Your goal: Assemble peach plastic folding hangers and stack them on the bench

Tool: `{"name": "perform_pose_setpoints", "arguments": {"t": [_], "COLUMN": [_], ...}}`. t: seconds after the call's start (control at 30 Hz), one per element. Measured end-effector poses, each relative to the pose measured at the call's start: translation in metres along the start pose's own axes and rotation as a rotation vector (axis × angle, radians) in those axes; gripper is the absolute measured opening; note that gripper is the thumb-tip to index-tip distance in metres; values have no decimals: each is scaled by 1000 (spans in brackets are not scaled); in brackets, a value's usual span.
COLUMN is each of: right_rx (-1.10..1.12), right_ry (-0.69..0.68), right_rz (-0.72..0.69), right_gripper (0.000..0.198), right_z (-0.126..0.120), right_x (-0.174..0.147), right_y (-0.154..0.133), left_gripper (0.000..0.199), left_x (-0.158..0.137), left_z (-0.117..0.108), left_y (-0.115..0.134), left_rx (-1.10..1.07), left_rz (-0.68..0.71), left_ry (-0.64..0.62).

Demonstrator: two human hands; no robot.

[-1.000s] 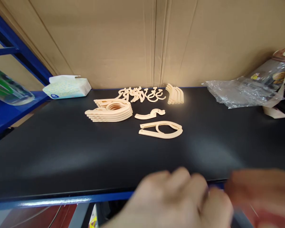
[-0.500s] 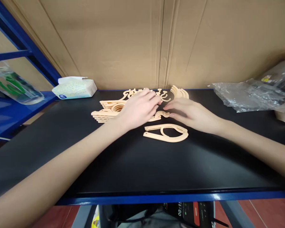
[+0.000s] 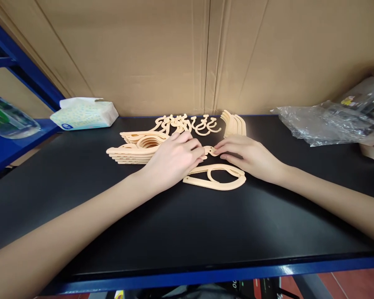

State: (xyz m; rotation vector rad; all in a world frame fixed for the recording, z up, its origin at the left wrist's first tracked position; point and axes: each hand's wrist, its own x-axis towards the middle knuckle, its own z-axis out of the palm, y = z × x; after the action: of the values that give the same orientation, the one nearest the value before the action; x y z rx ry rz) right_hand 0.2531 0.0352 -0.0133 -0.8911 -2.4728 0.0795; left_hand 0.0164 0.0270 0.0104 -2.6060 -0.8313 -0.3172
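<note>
My left hand (image 3: 177,161) is curled over the left part of a small beige hanger piece (image 3: 209,150) with holes in it, hiding that end. At the piece's right end are the fingertips of my right hand (image 3: 251,157), closed on it. Just in front lies a folded beige hanger (image 3: 227,186) with a round loop in its middle. A stack of beige hanger arms (image 3: 129,151) sits to the left, partly behind my left hand. Loose beige hanger hooks (image 3: 205,126) are piled behind my hands, and several curved beige pieces (image 3: 235,123) stand beside them.
A tissue pack (image 3: 85,115) lies at the back left of the black table (image 3: 180,236). Crumpled clear plastic bags (image 3: 311,124) lie at the back right. Cardboard (image 3: 149,54) walls off the rear, and a blue rack frame (image 3: 43,70) with a bottle (image 3: 9,116) is on the left.
My left hand has come down and nearer, onto the small hanger piece. My right hand has shifted slightly and stays at its right end. The whole view has tilted slightly.
</note>
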Motion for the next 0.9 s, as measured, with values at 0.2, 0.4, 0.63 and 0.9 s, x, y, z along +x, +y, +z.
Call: {"name": "perform_pose_setpoints", "arguments": {"t": [0.2, 0.4, 0.63, 0.9], "right_rx": [13, 29, 110, -48], "right_ry": [53, 97, 161, 236], "right_rz": [-45, -57, -55, -284], "right_gripper": [14, 9, 8, 13], "right_z": [2, 1, -1, -10], "right_x": [2, 2, -1, -6], "right_y": [0, -4, -13, -28], "left_gripper": [23, 14, 14, 20], "left_x": [0, -1, 0, -3], "left_z": [2, 2, 0, -7], "left_y": [2, 6, 9, 11], "left_rx": [-67, -333, -416, -386], "left_rz": [-41, -202, -188, -6], "left_ry": [18, 51, 63, 43]}}
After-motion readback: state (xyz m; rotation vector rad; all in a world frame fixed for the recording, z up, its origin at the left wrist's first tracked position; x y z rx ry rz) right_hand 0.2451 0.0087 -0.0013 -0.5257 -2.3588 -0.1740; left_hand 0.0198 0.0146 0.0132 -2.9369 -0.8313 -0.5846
